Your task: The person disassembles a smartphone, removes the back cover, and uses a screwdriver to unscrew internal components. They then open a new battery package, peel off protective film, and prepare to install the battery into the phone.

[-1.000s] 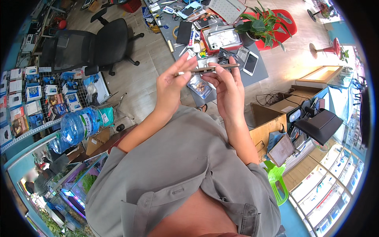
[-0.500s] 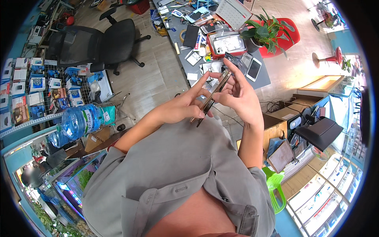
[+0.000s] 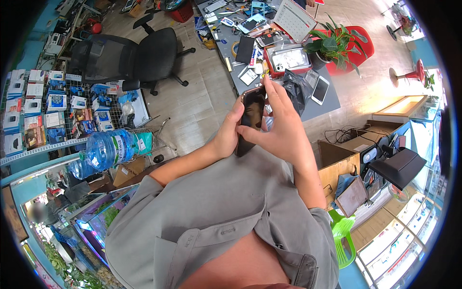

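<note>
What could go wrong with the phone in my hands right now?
Your left hand and right hand hold the dark phone in the air, so it might slip and drop. On the table, the white phone lies near the edge; a stray knock could tip it to the floor.

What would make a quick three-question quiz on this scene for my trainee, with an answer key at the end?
1. Multiple choice: what is the person's left hand holding?
A) a calendar
B) a dark-screened phone
C) a water bottle

2. True or false: the office chair on the left side of the picture is bright green.

3. Fill in the blank: on the grey table, the white-edged phone lies to the ____ of the black plastic bag in the picture.

Key: 1. B. 2. False; it is black. 3. Right.
</note>
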A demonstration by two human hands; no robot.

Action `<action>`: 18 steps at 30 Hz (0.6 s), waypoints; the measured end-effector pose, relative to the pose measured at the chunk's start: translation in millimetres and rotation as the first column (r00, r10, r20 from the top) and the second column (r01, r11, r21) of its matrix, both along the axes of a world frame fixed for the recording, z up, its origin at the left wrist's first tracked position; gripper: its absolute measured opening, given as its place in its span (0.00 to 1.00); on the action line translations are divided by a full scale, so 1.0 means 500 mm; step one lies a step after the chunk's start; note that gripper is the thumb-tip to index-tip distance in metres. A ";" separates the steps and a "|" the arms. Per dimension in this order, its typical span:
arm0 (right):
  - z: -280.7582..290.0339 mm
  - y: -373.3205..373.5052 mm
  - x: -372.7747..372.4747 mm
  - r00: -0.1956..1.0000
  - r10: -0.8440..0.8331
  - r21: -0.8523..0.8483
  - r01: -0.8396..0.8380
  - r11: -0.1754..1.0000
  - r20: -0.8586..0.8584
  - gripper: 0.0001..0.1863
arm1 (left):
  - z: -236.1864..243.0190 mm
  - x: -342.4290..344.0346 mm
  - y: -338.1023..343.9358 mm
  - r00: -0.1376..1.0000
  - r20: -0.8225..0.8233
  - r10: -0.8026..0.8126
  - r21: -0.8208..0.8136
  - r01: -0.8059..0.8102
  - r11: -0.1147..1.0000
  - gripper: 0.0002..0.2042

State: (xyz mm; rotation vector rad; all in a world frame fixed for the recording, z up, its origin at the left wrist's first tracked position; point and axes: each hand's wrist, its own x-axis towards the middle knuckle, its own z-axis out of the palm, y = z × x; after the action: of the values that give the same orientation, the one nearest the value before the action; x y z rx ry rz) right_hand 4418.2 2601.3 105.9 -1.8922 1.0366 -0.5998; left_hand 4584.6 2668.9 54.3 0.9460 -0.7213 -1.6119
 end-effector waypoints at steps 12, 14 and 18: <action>-0.026 0.058 -0.001 0.995 0.049 -0.155 -0.036 0.987 0.082 0.53 | 0.010 0.020 -0.023 0.976 -0.058 0.211 -0.124 -0.217 0.968 0.40; -0.022 0.062 0.002 0.995 0.043 -0.179 -0.026 0.983 0.088 0.53 | 0.007 0.024 -0.018 0.977 -0.150 0.150 -0.145 -0.172 0.974 0.41; -0.011 0.066 0.007 0.993 0.043 -0.170 -0.024 0.985 0.108 0.54 | 0.017 0.017 -0.023 0.963 -0.208 0.168 -0.128 -0.197 0.972 0.41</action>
State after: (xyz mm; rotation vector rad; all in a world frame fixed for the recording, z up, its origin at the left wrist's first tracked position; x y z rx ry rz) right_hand 4421.5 2634.5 100.6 -1.9942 0.9043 -0.7852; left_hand 4593.1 2657.3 63.0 0.7132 -0.5894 -1.4436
